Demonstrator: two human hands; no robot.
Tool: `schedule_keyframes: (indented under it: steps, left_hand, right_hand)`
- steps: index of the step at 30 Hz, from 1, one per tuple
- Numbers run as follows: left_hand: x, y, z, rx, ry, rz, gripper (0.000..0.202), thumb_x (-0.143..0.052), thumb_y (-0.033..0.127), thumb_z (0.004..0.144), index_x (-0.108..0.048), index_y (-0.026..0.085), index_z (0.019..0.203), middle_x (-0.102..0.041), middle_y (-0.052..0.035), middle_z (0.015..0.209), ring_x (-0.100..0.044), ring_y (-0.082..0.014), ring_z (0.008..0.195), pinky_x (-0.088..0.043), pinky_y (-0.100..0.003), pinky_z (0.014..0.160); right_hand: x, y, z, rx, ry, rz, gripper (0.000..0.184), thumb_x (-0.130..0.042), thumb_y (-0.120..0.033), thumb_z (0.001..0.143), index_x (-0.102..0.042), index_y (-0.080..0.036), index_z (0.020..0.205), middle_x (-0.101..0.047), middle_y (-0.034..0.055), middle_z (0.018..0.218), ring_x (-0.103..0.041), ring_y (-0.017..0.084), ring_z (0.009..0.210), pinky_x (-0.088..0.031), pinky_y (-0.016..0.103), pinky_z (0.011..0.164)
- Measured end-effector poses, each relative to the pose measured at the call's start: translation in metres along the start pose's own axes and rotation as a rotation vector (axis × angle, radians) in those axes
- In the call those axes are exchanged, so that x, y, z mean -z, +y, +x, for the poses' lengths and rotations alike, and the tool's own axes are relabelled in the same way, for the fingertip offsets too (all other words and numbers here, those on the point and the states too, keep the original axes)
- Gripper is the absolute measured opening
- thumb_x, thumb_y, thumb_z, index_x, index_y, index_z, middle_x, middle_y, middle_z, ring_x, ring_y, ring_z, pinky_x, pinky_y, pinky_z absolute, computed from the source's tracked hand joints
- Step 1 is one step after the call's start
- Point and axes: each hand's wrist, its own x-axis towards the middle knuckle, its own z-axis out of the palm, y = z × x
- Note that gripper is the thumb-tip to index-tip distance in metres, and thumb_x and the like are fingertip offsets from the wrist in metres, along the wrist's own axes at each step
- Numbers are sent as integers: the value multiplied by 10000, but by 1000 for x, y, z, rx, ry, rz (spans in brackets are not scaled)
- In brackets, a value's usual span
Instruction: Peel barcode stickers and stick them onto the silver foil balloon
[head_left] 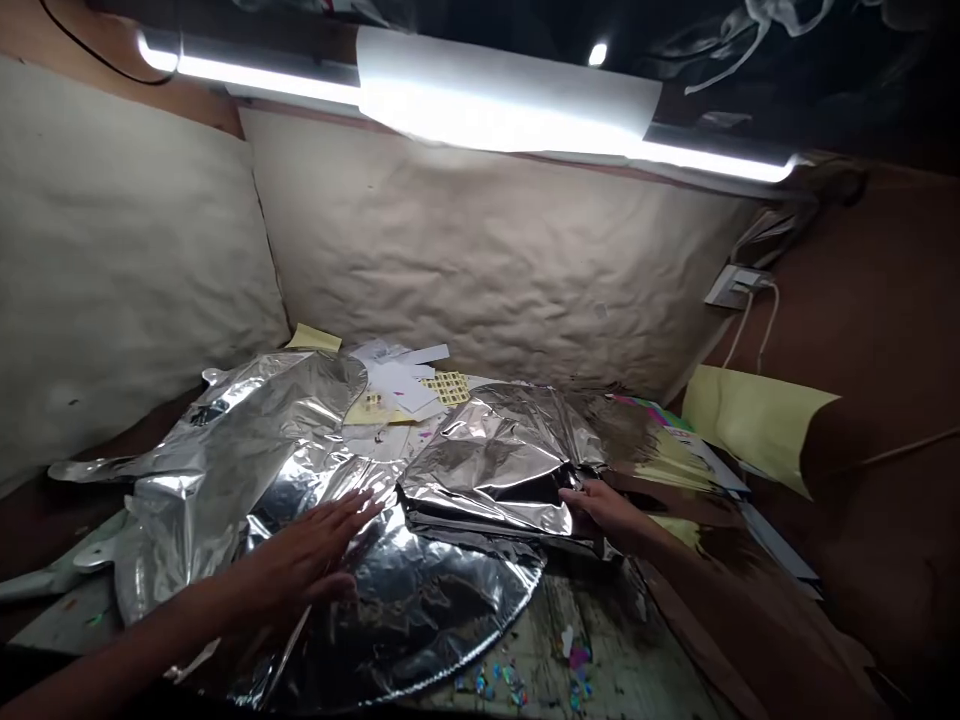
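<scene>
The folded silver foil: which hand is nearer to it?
The right hand is nearer, touching the folded silver foil; the left hand is farther off, to its left, on a round foil balloon.

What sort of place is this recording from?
Probably a small craft workbench, perhaps for balloon work: silver foil balloons lie heaped on it, a strip light runs close overhead, and brown paper lines the wall behind.

Deflated silver foil balloons point(240, 440) lie crumpled and overlapping across most of the surface point(600, 640), a round one point(420, 620) spread flat near the front edge and a folded one point(499, 460) bunched just behind it.
</scene>
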Motion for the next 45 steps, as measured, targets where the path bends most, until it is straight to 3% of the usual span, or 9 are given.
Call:
schedule_keyframes:
  steps: [6, 10, 14, 20, 25, 29, 35, 40, 45]
  left_hand:
    - [39, 11, 92, 11, -122, -4, 626, -422, 571, 940, -321, 283, 1487, -336, -87, 1529, -315, -280, 1401, -275, -425, 1120]
    - [-1, 27, 154, 60, -108, 28, 728, -373, 626, 929, -234, 224, 1519, -161, -112, 1581, -126, -296, 1457, -155, -466, 1155]
    - [-46, 24, 164, 100, -119, 24, 779, -319, 671, 915, -259, 174, 1512, -205, -174, 1557, -163, -350, 1442, -167, -534, 1126]
    - [-48, 17, 161, 117, -104, -37, 811, -355, 695, 887, -290, 172, 1503, -208, -158, 1563, -146, -354, 1445, -123, -524, 1134]
    - [-17, -1, 207, 150, -78, -63, 610, -440, 536, 932, -417, 181, 1426, -502, -174, 1389, -478, -342, 1256, -360, -463, 1017]
    - [3, -24, 279, 177, -68, -63, 519, -553, 360, 923, -424, 175, 1390, -461, -159, 1397, -462, -308, 1258, -385, -468, 1019]
    - [5, -38, 371, 204, -379, -98, 337, -589, 324, 923, -560, 157, 1214, -573, -97, 1217, -595, -236, 1040, -518, -438, 869]
    - [0, -46, 397, 257, -657, -107, 294, -591, 329, 923, -592, 137, 1145, -613, -77, 1119, -624, -211, 945, -544, -390, 799]
    - [4, -45, 391, 337, -730, -201, 279, -600, 317, 917, -601, 133, 1127, -613, -74, 1119, -620, -215, 958, -542, -391, 805]
  right_hand:
    - [9, -3, 17, -28, 67, -168, 421, -545, -554, 761, -448, -187, 578, -439, -24, 449, -403, 104, 420, -304, 223, 420]
    - [9, -9, 16, 19, 295, -345, 286, -603, -384, 765, -611, -133, 902, -661, 106, 788, -619, 254, 781, -478, 336, 676]
    - [-17, -9, -1, 367, 576, -669, 518, -494, -356, 893, -456, -152, 1367, -451, 165, 1427, -359, 317, 1344, -297, 482, 1085]
    - [-60, 7, -7, 431, 63, -996, 645, -401, -501, 952, -232, -240, 1518, -266, 76, 1565, -218, 280, 1443, -239, 511, 1140]
    - [-57, 5, -19, 485, 122, -971, 644, -459, -485, 939, -266, -252, 1508, -208, 69, 1584, -151, 288, 1460, -181, 516, 1163]
    - [-56, 4, -26, 473, 22, -901, 571, -457, -484, 944, -367, -263, 1462, -305, 70, 1551, -243, 278, 1434, -226, 494, 1154]
    - [-52, 1, -28, 525, 16, -805, 546, -491, -468, 936, -397, -278, 1439, -358, 44, 1528, -266, 256, 1421, -193, 450, 1170]
    - [-47, 4, -29, 542, 35, -768, 518, -510, -471, 929, -442, -271, 1402, -384, 39, 1511, -299, 243, 1397, -195, 422, 1167]
    - [-44, 9, -28, 588, 37, -771, 494, -514, -446, 929, -472, -235, 1374, -405, 75, 1494, -302, 231, 1394, -214, 423, 1158]
